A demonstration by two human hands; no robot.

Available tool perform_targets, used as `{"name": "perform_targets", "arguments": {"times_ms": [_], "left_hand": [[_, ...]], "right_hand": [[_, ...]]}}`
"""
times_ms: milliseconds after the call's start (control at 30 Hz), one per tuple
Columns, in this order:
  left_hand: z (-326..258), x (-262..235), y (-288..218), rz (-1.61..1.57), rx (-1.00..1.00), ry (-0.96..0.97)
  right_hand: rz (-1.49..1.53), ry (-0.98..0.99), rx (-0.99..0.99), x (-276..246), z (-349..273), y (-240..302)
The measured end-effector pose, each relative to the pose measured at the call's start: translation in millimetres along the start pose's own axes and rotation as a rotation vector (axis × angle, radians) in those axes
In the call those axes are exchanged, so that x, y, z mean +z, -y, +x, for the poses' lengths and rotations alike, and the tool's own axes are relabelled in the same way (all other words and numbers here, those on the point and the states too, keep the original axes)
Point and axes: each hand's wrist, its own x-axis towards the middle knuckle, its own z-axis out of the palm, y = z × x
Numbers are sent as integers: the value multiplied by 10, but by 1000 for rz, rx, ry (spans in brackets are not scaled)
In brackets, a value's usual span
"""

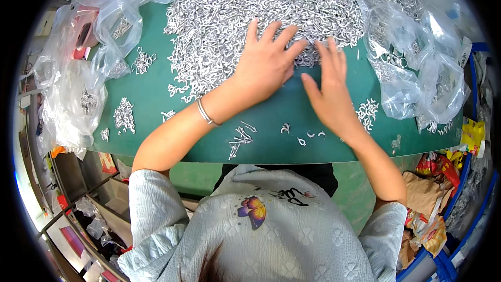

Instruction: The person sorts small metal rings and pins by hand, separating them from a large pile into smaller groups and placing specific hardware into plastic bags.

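Observation:
A large heap of small silver metal clasps (219, 15) covers the far middle of the green table (271, 109). My left hand (265, 58) lies over the heap's near edge with its fingers spread. Beside it on the right, my right hand (331, 81) reaches to the same edge, thumb apart from the fingers. Neither hand shows anything gripped. Nearer to me lie a few thin silver pieces (241, 136) and several loose curved pieces (311, 134). A small pile of curved clasps (367, 112) sits just right of my right forearm.
Clear plastic bags (73, 99) spread over the table's left side, around a pink object (84, 31). Small piles of silver parts (124, 115) lie near them. More bags of metal parts (402, 68) stand at the right. Below are shelves (112, 198) at left and crumpled wrappers (433, 230) at right.

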Motion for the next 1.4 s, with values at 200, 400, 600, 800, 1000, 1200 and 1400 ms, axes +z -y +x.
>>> {"name": "perform_targets", "arguments": {"times_ms": [200,400,600,800,1000,1200,1400], "left_hand": [[-78,-68,71,-31,-117,-37],[-116,-217,397,-19,-115,-50],[-126,-308,217,-300,-81,-76],[-332,-143,-196,-189,204,148],[-416,-382,169,9,68,119],[-415,-431,167,-143,-68,-111],[-378,-313,-196,-337,29,77]], "right_hand": [[154,73,-120,115,-30,239],[266,367,-259,158,-84,348],[285,74,-240,-230,92,182],[-30,41,-115,-532,85,-207],[-110,153,-112,-510,-12,-207],[-99,145,-144,-407,24,-207],[-418,-54,-141,-508,227,-282]]}}
